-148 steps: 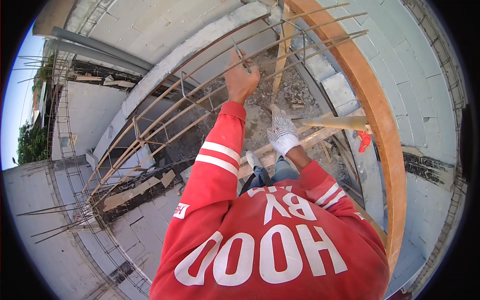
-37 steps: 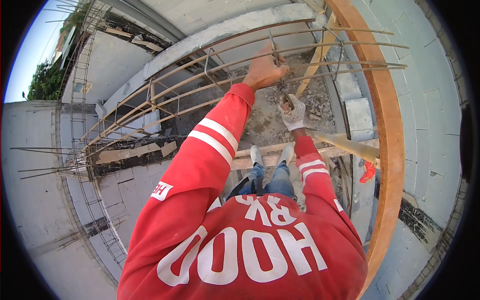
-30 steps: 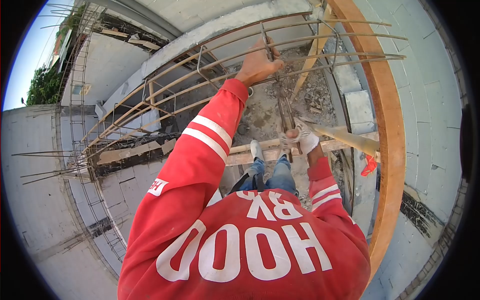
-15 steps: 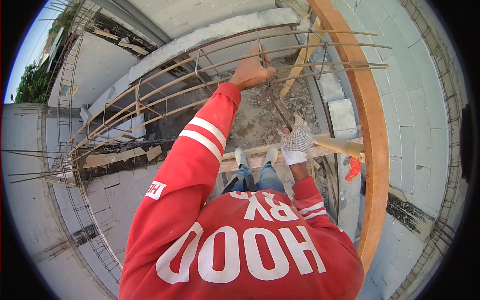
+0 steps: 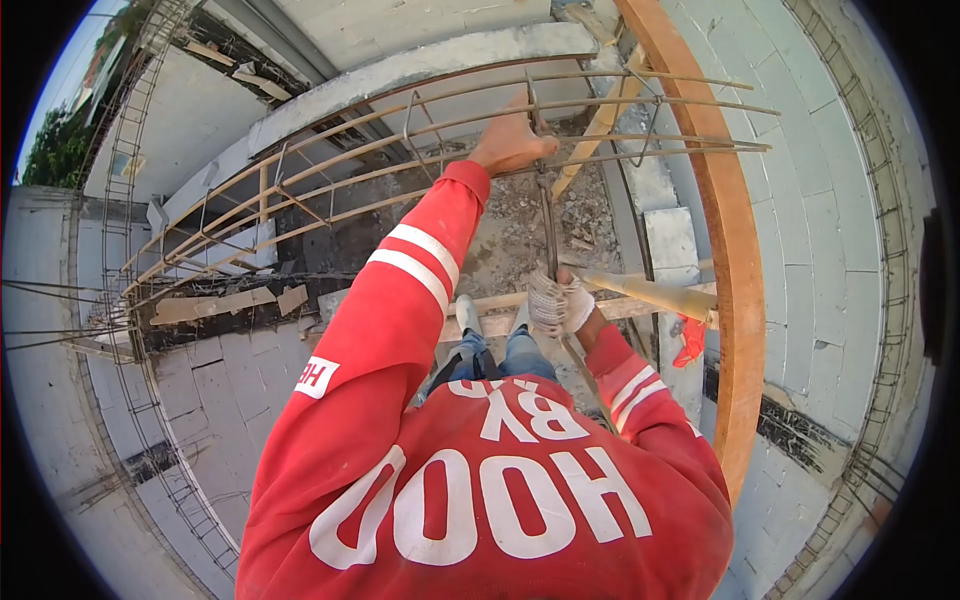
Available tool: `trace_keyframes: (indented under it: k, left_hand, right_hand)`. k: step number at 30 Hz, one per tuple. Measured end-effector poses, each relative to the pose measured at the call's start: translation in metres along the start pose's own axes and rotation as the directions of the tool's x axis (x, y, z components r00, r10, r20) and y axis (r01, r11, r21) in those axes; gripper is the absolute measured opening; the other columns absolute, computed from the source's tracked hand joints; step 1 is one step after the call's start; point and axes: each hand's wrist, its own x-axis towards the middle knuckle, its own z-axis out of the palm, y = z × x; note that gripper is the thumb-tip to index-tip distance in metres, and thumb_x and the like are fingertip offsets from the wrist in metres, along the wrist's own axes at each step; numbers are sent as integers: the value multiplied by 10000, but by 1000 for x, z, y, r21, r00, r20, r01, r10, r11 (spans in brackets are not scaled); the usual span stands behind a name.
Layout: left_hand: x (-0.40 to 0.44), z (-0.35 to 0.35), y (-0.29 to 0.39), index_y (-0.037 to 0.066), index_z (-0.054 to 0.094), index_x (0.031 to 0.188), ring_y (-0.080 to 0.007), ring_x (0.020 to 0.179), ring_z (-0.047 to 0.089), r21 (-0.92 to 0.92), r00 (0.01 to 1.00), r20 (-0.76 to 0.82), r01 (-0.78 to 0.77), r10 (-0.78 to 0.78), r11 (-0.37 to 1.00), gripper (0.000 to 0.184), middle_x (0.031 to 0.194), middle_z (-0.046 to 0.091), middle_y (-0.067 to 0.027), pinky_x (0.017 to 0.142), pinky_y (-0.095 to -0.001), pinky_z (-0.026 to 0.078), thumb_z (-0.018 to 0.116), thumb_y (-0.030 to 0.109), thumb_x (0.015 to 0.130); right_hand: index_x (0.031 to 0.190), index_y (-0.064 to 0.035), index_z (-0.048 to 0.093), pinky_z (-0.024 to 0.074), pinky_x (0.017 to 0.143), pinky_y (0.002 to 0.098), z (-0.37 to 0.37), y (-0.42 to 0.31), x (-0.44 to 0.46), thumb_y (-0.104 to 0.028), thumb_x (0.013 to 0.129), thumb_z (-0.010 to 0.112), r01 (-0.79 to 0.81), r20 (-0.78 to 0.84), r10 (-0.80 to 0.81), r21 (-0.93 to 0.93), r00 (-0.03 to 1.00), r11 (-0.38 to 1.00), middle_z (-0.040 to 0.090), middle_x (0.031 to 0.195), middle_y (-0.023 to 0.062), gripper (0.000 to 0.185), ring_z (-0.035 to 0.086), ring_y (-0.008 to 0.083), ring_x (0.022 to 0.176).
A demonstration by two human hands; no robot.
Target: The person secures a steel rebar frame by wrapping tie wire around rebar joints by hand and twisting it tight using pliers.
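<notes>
- Nearest on my remote feed, the gloved right hand curls around a long steel tool.
- Farther out, I see the bare left hand clenched on a stirrup of the rebar cage, above a rubble-strewn floor.

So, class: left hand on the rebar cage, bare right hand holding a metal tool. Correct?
Not quite: the head view shows the right hand gloved, not bare. It holds the metal tool; the left hand is on the rebar cage.
</notes>
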Motion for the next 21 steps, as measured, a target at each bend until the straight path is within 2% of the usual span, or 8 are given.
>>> trace_keyframes:
  k: [1,2,7,8,10,13,16,21]
  left_hand:
    - [3,1,-4,30,519,1106,-319,905,624,43,1000,15,13,-13,999,579,945,639,-137,838,-415,497,784,302,669]
    - [5,2,-7,32,515,1104,-315,899,626,87,999,31,20,-22,996,579,940,639,-132,835,-414,497,788,299,668]
    - [11,9,-36,31,708,1125,-399,1108,615,233,989,94,-134,115,963,519,1190,679,-193,962,-476,475,632,465,852]
    - [9,11,-38,32,713,1117,-400,1113,614,246,988,80,-145,129,958,529,1202,674,-197,969,-471,471,618,484,858]
    - [8,12,-35,33,718,1109,-401,1119,614,254,988,60,-153,142,955,541,1215,670,-202,977,-467,467,604,502,863]
    - [11,12,-25,32,486,1084,-321,852,620,42,997,-15,-74,75,996,573,910,621,-135,799,-416,493,796,287,675]
    - [12,13,-22,37,485,1079,-320,828,608,67,999,33,-12,10,998,565,889,603,-138,772,-414,486,791,291,678]
    - [13,16,-19,35,475,1060,-309,801,599,28,1000,23,7,-8,1000,585,855,588,-126,745,-397,484,809,299,659]
  right_hand:
    - [814,-82,612,444,491,284,0,0,-9,-274,883,749,-256,359,85,460,930,850,585,667,25,246,542,153,525]
    - [814,-82,612,444,491,284,2,-1,-12,-274,883,749,-239,346,73,467,935,852,585,667,25,246,542,153,525]
    - [1120,-127,626,493,531,391,-16,6,2,-330,877,719,-42,57,44,-37,997,998,613,735,59,330,599,272,584]
    - [1080,-68,632,523,612,411,-27,17,-2,-300,861,724,291,-22,-390,-626,921,723,658,832,95,332,634,296,664]
    - [1208,-10,607,525,862,479,10,5,-16,-264,861,703,-327,-138,-779,-941,612,-90,681,1062,216,441,659,395,960]
    - [1272,-35,612,509,866,510,53,-27,-36,-295,868,700,-389,-304,-832,-914,463,117,668,1123,252,488,653,412,1000]
    - [1193,-42,644,517,723,432,21,-29,-24,-292,887,668,-282,-146,-762,-958,631,-51,687,891,172,395,656,366,796]
    - [1161,-11,610,479,495,341,-7,-7,-23,-366,872,737,125,-136,-212,-472,968,873,606,657,70,475,556,219,502]
